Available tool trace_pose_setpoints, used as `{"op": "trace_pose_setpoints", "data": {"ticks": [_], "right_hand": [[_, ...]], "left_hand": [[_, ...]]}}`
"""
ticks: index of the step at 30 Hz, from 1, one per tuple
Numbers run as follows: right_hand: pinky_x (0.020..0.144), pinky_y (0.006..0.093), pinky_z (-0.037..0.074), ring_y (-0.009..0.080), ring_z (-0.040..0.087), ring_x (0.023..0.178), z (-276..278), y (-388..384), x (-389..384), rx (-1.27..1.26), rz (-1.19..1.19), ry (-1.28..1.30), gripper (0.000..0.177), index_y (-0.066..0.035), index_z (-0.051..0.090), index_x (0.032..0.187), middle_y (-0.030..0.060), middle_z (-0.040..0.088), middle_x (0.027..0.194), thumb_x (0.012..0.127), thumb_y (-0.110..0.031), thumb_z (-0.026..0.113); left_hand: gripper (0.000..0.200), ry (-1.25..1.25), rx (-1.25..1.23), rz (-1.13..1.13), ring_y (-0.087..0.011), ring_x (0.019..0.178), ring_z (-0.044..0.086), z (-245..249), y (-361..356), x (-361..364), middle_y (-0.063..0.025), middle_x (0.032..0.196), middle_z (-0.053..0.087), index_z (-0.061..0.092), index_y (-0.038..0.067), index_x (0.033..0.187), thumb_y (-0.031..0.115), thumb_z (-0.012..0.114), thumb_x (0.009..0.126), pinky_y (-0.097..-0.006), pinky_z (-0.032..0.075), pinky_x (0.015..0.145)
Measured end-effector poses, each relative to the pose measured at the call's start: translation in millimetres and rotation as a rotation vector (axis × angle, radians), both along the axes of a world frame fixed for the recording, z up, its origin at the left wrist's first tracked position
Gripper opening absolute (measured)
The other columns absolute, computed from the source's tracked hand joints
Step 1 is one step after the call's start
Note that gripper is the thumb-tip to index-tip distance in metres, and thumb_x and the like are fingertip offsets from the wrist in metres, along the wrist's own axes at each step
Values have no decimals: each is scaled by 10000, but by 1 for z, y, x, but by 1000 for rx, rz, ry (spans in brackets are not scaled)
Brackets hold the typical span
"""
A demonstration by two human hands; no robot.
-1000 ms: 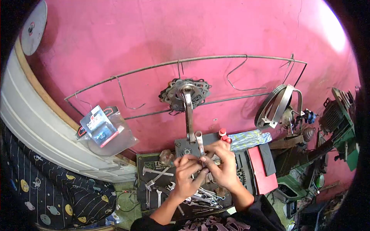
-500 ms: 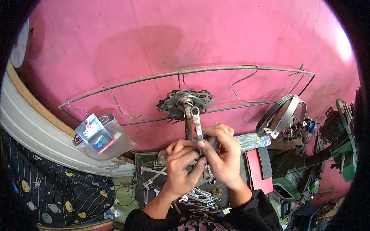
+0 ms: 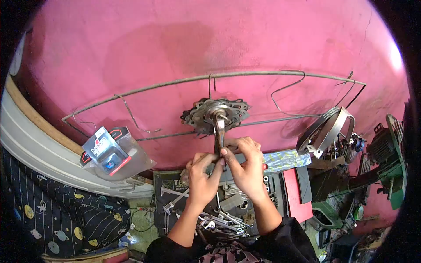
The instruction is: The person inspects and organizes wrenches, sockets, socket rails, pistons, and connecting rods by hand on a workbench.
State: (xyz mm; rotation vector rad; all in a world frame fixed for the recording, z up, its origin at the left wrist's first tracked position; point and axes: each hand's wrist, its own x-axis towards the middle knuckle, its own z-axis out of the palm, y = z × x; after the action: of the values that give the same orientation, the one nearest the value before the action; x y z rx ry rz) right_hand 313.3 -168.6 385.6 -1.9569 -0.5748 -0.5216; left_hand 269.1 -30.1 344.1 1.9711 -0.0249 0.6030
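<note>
Wavy-edged metal discs (image 3: 190, 117) hang stacked on a wire hook in front of the wall. From their centre a long steel wrench (image 3: 219, 136) reaches down toward me; a second one seems to lie against it, though the overlap hides how many there are. My left hand (image 3: 202, 177) is closed, its thumb and fingertips pinching the lower end of the wrench. On the other side my right hand (image 3: 247, 168) is closed too, thumb pressed on the same end. Fingers hide the part they grip. Beneath my hands, several combination wrenches (image 3: 228, 223) lie on a dark mat.
A bent metal rack (image 3: 162, 84) with wire hooks spans the pink wall. Packaged parts (image 3: 107, 151) hang at its left, a metal bracket (image 3: 331, 131) at its right. A caliper (image 3: 175, 199) lies on the mat. Green machinery (image 3: 390, 162) stands at far right.
Both hands have moved up and slightly left toward the discs. The ring-ended wrench, earlier apart from the darker one, now lines up with it. The tools on the mat show more.
</note>
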Motion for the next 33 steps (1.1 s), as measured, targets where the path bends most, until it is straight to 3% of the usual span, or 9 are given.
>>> {"op": "trace_pose_setpoints", "data": {"ticks": [4,9,14,18,20,21,24,28,33], "right_hand": [[915,384,423,285,658,931,-25,-14,-17,-68,-74,60,159,-38,739,1034,97,723,942,881,-78,751],[990,454,383,321,631,1002,-101,-58,-64,-243,-64,257,178,-67,747,1066,100,721,975,898,-125,744],[1018,516,391,324,614,1120,-199,-122,-152,-815,2,499,308,-97,712,1169,119,714,1108,898,-237,755],[1070,600,419,370,643,1212,-285,-169,-230,-1234,206,953,433,-79,693,1229,163,737,1177,931,-394,702],[1057,617,428,396,671,1180,-347,-198,-272,-1287,173,1066,428,-71,694,1228,199,740,1177,954,-397,663],[1060,625,426,405,677,1171,-354,-205,-284,-1286,155,1096,415,-60,686,1244,217,737,1183,979,-374,624],[1072,623,421,400,671,1195,-379,-222,-314,-1194,51,1156,442,-114,669,1322,213,733,1214,964,-374,657],[1042,610,443,393,666,1192,-350,-223,-312,-1076,16,1147,490,-118,653,1354,197,728,1236,944,-379,709],[968,561,482,387,690,1089,-331,-230,-309,-986,-102,982,419,-74,689,1242,171,752,1124,934,-356,726]], "left_hand": [[157,57,-59,60,-313,967,681,-14,3,-17,-120,974,744,752,30,1032,101,753,892,-414,496,858],[183,272,-6,-7,-319,1036,664,-85,22,-66,-108,1050,755,759,75,1070,190,747,928,-436,448,965],[358,771,290,-156,-358,1114,663,-200,40,-170,-142,1157,750,747,110,1179,375,737,939,-511,370,1008],[490,1012,548,-356,-404,1134,657,-237,36,-246,-176,1115,751,717,128,1269,452,753,903,-548,368,987],[504,1163,697,-570,-388,1186,636,-246,33,-268,-175,1169,737,705,144,1298,458,747,906,-550,365,993],[469,1172,621,-570,-412,1192,612,-252,31,-278,-192,1189,731,726,105,1238,451,735,921,-533,344,1040],[502,1159,615,-543,-404,1182,620,-250,25,-281,-222,1200,718,703,99,1301,432,737,927,-535,345,1048],[552,957,636,-408,-400,1189,618,-258,37,-274,-227,1203,716,671,52,1338,411,745,925,-543,352,1053],[548,1026,714,-362,-401,1206,608,-250,56,-250,-215,1219,700,657,76,1364,394,746,927,-523,371,1037]]}}
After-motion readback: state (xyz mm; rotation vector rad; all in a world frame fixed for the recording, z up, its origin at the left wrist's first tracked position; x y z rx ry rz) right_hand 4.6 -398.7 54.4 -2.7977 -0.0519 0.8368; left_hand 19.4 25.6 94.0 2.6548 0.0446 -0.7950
